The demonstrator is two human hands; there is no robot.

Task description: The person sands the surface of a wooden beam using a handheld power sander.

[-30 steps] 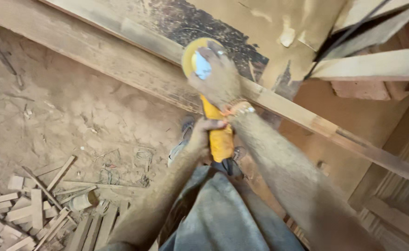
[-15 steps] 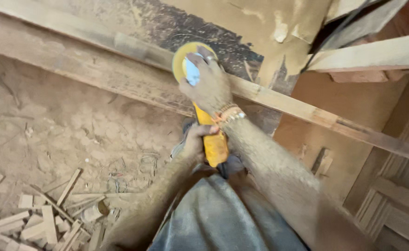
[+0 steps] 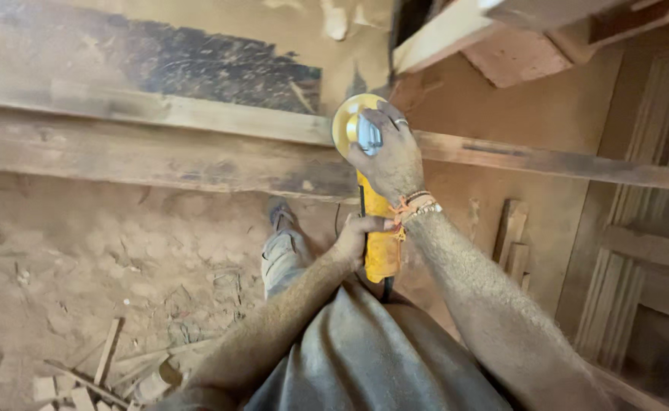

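I hold a yellow angle grinder with a round yellow sanding disc pressed on a long wooden plank that runs across the view. My right hand clamps down over the grinder's head, a ring on one finger and an orange band at the wrist. My left hand grips the grinder's yellow body from the left side. Both forearms are coated in sawdust. The disc sits at the plank's upper strip, near where it narrows to the right.
Sawdust covers the floor. Short wood offcuts lie at the lower left. My foot in a shoe stands below the plank. More boards and framed panels stand at the right, a beam above.
The view has swung left and the plank now lies nearly level. The grinder and both hands have slid rightward along the plank, keeping the same grip.
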